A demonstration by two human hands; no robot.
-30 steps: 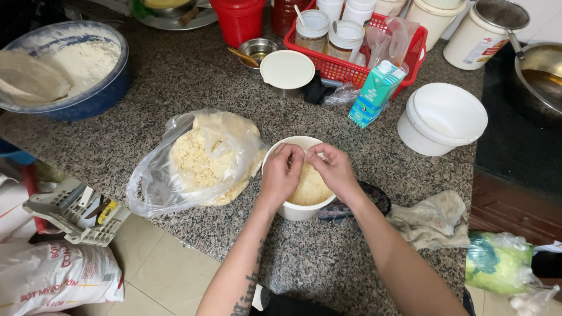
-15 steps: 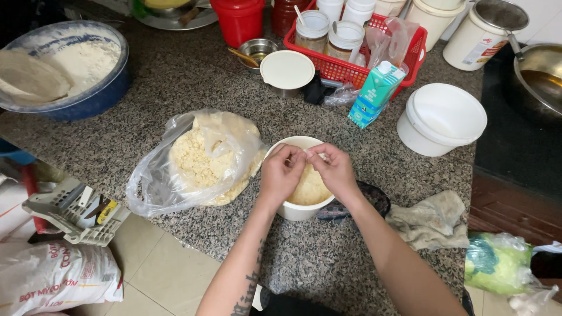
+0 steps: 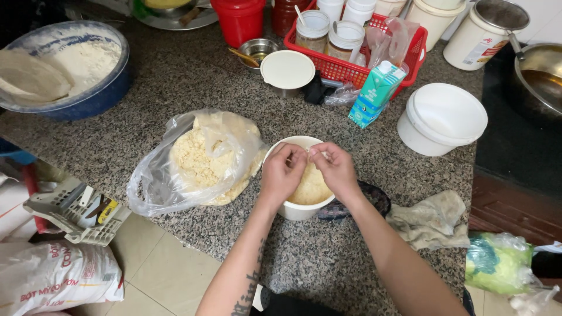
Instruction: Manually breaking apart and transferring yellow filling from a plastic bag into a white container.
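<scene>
Both hands over a small round white bowl [image 3: 298, 208] w/ pale yellow dough [image 3: 311, 188] inside, at the granite counter [image 3: 175, 76] edge. Left hand [image 3: 282, 174] & right hand [image 3: 336, 169] pinch a bit of dough, fingertips meeting. Clear plastic bag of crumbly dough [image 3: 202, 161] just beside. Best to pinch small, keep wrists over bowl.
</scene>
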